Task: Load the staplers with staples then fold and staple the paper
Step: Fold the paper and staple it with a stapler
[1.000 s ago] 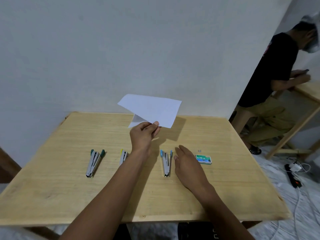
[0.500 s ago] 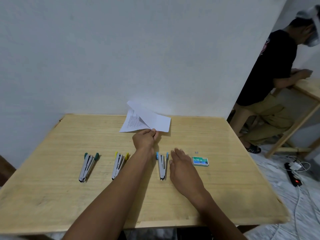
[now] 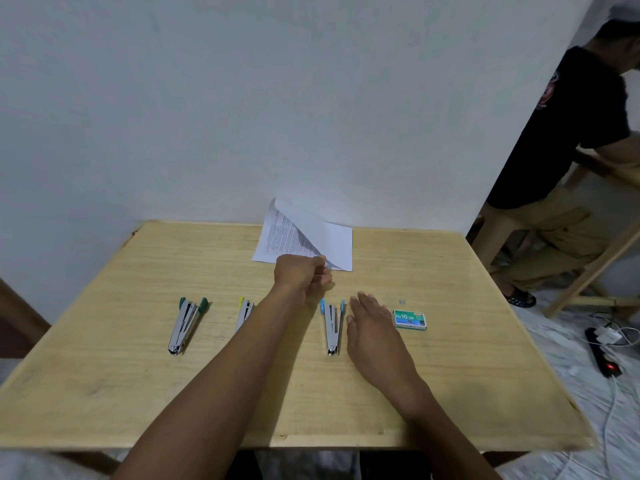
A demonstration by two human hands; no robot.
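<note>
Partly hidden: left forearm (image 3: 242, 358) is covering the yellow stapler (image 3: 244, 308).
Left hand (image 3: 299, 275): fingers are pinching the paper (image 3: 311, 237).
Right hand (image 3: 372, 327): fingers are lying straight.

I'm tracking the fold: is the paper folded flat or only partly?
Partly folded: the paper has its blank flap lifted off the printed half, near corner pinched by the left hand.

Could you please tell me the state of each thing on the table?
Paper, folded, upper flap raised.
Left hand, pinching the paper's near corner.
Right hand, open, palm down.
Green stapler, splayed open.
Yellow stapler, mostly hidden by the left arm.
Blue stapler, splayed open.
Staple box, lying label up.
</note>
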